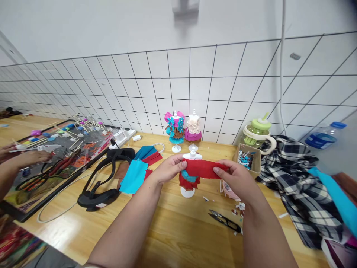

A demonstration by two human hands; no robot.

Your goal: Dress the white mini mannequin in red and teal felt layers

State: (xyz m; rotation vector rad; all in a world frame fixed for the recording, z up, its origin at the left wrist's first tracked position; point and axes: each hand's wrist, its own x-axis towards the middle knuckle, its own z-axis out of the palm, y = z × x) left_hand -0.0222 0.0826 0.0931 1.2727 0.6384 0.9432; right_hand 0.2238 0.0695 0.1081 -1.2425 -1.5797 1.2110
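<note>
The wooden table [173, 230] has its widest bare stretch just in front of the person, between the two forearms and down to the near edge, which runs slantwise at the lower left. To the right the room is narrower: black snips [225, 221] lie on the wood among small scraps, and a checked cloth [298, 186] is heaped beyond them. To the left lie blue cloth pieces [134, 176] and a black strap [103, 178], then a dark tray [16, 214] where another person's hand [25, 158] is at work. Behind, a cardboard box [248, 158], a green cup [258, 136] and two dressed dolls [175, 128] stand close to the tiled wall.

Both forearms reach forward and angle inward, meeting above the middle of the table. The left hand [170, 167] pinches the left end of a red cloth [202, 168] between thumb and fingers; the right hand [237, 176] grips the right end likewise. The cloth is stretched level between them, across the front of a small doll stand [187, 192] just below its white neck.
</note>
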